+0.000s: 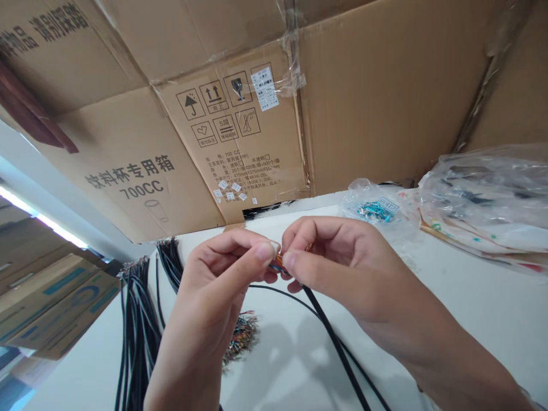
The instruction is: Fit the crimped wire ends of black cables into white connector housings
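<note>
Thin coloured wires (pixel 278 264) come out of the end of a black cable (pixel 327 325), between my two hands above the white table. My left hand (pixel 231 274) is closed, thumb and forefinger pinching a small white piece (pixel 274 246) at the tips of the wires; I cannot make out its kind. My right hand (pixel 338 262) grips the wires near the cable's end, and the cable runs down from under it toward the lower right. Below, partly behind my left wrist, lies a pile of short coloured wire scraps (pixel 243 337).
Bundles of black cables (pixel 139 325) hang over the table's left side. Large cardboard boxes (pixel 240 137) stand along the back. At the right are a clear bag with small blue parts (pixel 377 211) and a larger plastic bag (pixel 492 194) on printed sheets.
</note>
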### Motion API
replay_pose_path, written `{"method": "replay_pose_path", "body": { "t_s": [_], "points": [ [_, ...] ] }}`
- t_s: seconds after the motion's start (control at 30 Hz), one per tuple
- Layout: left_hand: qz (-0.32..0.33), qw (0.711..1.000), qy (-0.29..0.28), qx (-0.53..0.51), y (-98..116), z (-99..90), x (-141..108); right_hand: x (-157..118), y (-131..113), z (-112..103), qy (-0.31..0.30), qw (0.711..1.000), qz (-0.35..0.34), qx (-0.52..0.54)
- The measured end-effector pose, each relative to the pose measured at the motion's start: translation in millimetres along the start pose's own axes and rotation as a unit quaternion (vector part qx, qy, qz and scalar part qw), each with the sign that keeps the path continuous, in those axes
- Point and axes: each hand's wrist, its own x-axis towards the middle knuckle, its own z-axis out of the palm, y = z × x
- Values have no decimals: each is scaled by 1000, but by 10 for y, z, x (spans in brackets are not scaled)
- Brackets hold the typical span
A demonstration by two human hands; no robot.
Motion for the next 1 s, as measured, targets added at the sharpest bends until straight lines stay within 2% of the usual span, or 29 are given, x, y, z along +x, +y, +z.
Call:
{"method": "replay_pose_path", "body": {
  "t_s": [0.33,0.6,0.87,1.0],
  "points": [
    [16,999,31,24,6,75,-10,54,11,-65,-61,997,-8,38],
    [23,998,52,35,-3,93,-25,87,11,-89,-69,997,-11,32],
    [29,995,78,57,-30,137,-20,63,-40,-116,-47,999,-4,5],
    [22,993,73,86,-18,174,-47,36,-38,-116,-44,999,-6,-6]
  ]
}}
